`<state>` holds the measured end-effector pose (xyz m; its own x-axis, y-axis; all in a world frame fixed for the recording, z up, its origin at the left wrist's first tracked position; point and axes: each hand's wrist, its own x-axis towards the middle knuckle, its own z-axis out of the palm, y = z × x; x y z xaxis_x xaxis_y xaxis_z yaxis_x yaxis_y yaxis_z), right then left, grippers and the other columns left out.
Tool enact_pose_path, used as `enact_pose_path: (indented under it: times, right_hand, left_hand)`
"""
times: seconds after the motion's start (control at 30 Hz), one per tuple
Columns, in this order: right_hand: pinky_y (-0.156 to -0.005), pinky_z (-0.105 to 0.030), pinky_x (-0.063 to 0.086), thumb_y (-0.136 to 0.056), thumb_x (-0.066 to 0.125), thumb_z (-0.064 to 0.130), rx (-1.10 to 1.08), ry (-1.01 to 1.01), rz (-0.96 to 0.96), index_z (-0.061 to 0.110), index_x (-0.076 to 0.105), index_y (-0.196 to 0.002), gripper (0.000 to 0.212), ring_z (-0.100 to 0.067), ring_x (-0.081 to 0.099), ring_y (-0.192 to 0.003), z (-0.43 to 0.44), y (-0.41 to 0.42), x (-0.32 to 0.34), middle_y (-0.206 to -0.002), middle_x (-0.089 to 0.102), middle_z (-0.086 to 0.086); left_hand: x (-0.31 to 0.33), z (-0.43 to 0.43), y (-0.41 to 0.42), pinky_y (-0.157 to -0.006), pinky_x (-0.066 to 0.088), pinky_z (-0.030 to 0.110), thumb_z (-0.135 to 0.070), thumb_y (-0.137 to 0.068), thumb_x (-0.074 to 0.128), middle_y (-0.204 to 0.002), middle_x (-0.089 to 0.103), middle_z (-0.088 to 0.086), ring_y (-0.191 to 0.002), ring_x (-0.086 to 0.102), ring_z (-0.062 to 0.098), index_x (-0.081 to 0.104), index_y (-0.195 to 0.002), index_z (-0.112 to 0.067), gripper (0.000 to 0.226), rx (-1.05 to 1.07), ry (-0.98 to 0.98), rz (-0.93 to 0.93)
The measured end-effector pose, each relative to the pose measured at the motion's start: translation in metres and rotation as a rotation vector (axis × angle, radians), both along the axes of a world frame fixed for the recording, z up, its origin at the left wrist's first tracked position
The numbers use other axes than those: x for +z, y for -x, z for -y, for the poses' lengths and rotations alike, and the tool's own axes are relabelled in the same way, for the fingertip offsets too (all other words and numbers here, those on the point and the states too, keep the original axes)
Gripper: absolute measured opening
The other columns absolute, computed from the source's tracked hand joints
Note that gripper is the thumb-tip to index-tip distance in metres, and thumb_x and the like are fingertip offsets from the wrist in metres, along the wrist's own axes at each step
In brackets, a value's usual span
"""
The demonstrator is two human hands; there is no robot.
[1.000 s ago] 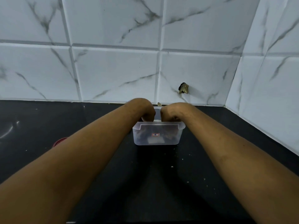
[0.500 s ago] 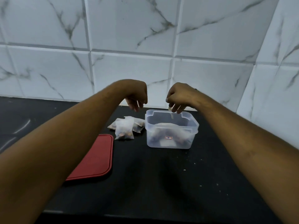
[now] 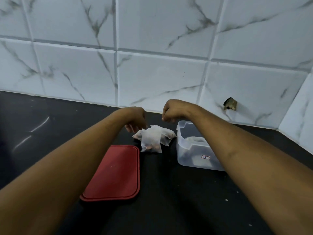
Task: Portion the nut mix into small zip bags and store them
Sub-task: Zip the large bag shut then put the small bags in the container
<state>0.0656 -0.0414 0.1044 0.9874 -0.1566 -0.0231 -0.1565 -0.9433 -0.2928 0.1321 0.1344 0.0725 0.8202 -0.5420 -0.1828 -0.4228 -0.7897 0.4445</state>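
A small pile of filled zip bags [image 3: 151, 139] lies on the black counter [image 3: 169, 200], the front bag standing over the others. My left hand [image 3: 136, 118] hangs over the pile's left end, fingers loosely curled, fingertips at the front bag's top corner. Whether they pinch it is unclear. My right hand [image 3: 171, 111] hovers just right of it, above the pile's far side, fingers curled and holding nothing. The translucent plastic container [image 3: 189, 150] stands to the right of the bags under my right forearm, with bagged nuts inside.
The container's red lid [image 3: 115, 172] lies flat on the counter in front of the bags, to the left. A tiled wall runs along the back and the right side, with a broken hole [image 3: 230, 103] low in it. Small crumbs dot the counter.
Both hands have left the container and moved left to the pile of bags. The left hand has dropped to the front bag's top. The view has shifted left.
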Motion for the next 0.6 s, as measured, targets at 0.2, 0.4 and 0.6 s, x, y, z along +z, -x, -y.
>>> enact_pose_path:
  times: [0.2, 0.4, 0.6]
  right_hand:
    - [-0.08, -0.034, 0.06, -0.084, 0.085, 0.022, 0.044, 0.149, -0.37, 0.002, 0.075, -0.113, 0.037, -0.022, 0.073, -0.079, -0.009, -0.027, -0.016, -0.102, 0.077, -0.011]
    - [-0.084, -0.04, 0.063, -0.08, 0.088, 0.018, 0.065, 0.233, -0.472, 0.0, 0.077, -0.104, 0.032, -0.022, 0.073, -0.07, -0.017, -0.036, -0.028, -0.074, 0.077, -0.007]
    - [-0.053, -0.023, 0.056, -0.083, 0.078, 0.001, 0.062, 0.162, -0.338, -0.002, 0.074, -0.107, 0.024, -0.019, 0.072, -0.063, -0.015, -0.028, -0.024, -0.08, 0.077, -0.011]
  left_hand:
    - [-0.019, 0.01, -0.017, -0.07, 0.063, 0.034, -0.034, -0.082, 0.086, -0.105, 0.073, 0.008, -0.084, 0.074, 0.02, 0.066, -0.113, -0.018, 0.04, -0.098, -0.067, -0.04]
    - [-0.032, 0.013, -0.027, -0.064, 0.059, 0.029, -0.031, -0.075, 0.09, -0.101, 0.076, 0.012, -0.073, 0.068, 0.016, 0.071, -0.11, -0.016, 0.043, -0.12, -0.02, 0.026]
    - [-0.036, 0.008, -0.028, -0.059, 0.054, 0.028, -0.022, -0.085, 0.082, -0.087, 0.074, 0.011, -0.066, 0.065, 0.015, 0.071, -0.095, -0.014, 0.016, -0.097, 0.125, -0.027]
